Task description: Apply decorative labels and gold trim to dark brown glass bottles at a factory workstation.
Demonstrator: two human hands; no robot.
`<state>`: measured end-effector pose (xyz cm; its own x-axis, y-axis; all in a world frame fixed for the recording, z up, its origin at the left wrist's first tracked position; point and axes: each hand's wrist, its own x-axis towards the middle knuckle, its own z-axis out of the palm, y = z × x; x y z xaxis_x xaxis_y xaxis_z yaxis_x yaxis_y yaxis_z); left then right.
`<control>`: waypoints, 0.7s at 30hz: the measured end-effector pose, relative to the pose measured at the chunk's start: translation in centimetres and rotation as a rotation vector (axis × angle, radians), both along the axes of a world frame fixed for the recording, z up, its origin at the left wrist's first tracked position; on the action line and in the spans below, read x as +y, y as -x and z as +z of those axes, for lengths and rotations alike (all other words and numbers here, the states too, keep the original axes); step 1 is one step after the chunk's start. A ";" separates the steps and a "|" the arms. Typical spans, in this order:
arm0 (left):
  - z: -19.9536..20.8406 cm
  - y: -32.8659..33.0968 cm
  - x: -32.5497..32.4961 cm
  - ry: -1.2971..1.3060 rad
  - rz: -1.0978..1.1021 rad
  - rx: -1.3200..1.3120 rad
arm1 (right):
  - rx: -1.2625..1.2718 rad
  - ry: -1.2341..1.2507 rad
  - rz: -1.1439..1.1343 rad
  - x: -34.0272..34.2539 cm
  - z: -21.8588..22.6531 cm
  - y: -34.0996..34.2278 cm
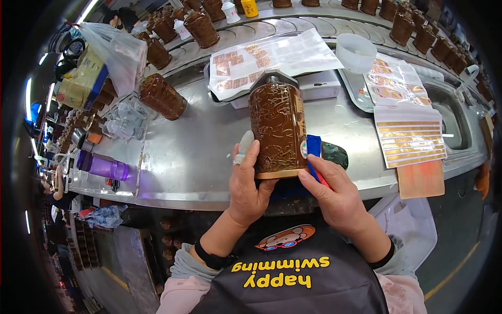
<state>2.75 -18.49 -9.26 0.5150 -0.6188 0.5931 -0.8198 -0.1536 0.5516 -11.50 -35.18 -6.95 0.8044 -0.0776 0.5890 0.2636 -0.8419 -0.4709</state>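
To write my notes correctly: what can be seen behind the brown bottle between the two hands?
Behind the brown bottle, part of a white sticker sheet and the metal table show; whatever its body covers cannot be seen.

Relative to the centre of the view, a translucent purple bottle (102, 165) is located at 9 o'clock and a translucent plastic bag (117, 57) near 10 o'clock. A curved slatted conveyor (314, 13) spans 11 to 1 o'clock, with a yellow container (250, 8) at 12 o'clock. A round tub (354, 58) is positioned between 1 and 2 o'clock, a metal sink (454, 120) between 2 and 3 o'clock.
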 end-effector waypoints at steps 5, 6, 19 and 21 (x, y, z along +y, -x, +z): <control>-0.3 0.4 0.1 0.059 -0.026 0.255 | -0.029 -0.124 0.002 0.2 0.4 -0.3; -0.3 0.4 0.2 0.058 -0.022 0.253 | -0.038 -0.087 0.001 0.1 0.2 -0.3; 2.3 0.7 -1.5 0.145 -0.154 0.706 | -0.040 -0.031 -0.036 0.6 -0.4 -0.5; 3.2 1.1 -1.7 0.228 -0.208 0.858 | -0.043 -0.035 -0.024 0.5 -0.5 -0.5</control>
